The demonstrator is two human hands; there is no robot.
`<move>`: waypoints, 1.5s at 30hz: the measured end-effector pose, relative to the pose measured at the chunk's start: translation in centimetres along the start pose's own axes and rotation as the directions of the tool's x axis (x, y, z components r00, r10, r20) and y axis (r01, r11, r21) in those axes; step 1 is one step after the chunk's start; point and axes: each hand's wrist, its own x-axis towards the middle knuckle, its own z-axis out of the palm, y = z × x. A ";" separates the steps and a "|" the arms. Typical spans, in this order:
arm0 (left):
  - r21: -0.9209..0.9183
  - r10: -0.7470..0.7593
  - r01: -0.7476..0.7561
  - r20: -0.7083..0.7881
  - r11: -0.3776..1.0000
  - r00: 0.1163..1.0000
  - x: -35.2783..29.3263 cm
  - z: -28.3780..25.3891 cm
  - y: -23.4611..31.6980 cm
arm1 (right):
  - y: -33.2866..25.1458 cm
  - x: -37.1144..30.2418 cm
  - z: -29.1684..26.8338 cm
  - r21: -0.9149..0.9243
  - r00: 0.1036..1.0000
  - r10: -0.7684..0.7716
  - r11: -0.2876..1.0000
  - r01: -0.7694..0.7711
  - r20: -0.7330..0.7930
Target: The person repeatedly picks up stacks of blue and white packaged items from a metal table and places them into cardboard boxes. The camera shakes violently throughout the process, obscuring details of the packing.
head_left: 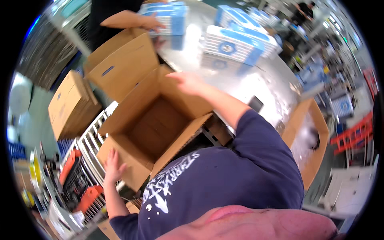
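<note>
In front of me stands a cardboard box [158, 126] with its top open and a bare brown inside. My left hand [115, 167] lies on the box's near left flap, fingers spread and flat against the cardboard. Over the far right wall of the box is my right hand [189, 83], somewhat blurred, with a finger stretched out toward the left; it holds nothing that I can see. Behind this box is another open brown carton [124, 66] with raised flaps, next to a co-worker's hand [151, 23].
Blue-and-white packages [228, 46] stand on a shiny metal table [256, 86], where a dark phone-like object [256, 104] also lies. Folded cartons [70, 106] rest at the left, by a white rail [92, 150]. A carton with clear plastic [306, 142] stands at the right.
</note>
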 end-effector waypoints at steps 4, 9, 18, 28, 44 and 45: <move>-0.362 -0.387 0.300 -0.197 0.883 0.901 4.6 6.3 6.4 | 6.4 -1.8 -2.1 -0.624 0.937 -0.285 0.775 0.102 -0.201; -0.593 -0.647 0.498 -0.051 0.632 0.761 5.5 7.4 4.4 | 0.8 -5.5 6.7 -0.717 0.978 0.201 0.675 -0.175 -0.050; -0.986 -0.304 0.145 0.114 0.080 0.946 11.2 8.2 1.9 | 5.1 -6.0 10.0 -0.450 0.941 0.333 0.832 -0.324 -0.061; -0.568 -0.775 0.573 -0.201 0.591 0.599 4.2 26.4 -18.7 | 15.4 -5.2 7.0 -0.482 0.986 0.162 0.861 -0.161 -0.039; -0.648 -0.629 0.590 0.214 0.482 0.748 -0.4 33.5 -12.4 | 16.6 -5.1 6.5 -0.140 0.921 0.378 0.911 -0.388 -0.095; -0.695 -0.530 0.509 0.214 0.508 0.821 -0.5 33.7 -10.8 | 17.6 -5.8 6.3 -0.196 0.927 0.358 0.907 -0.373 -0.108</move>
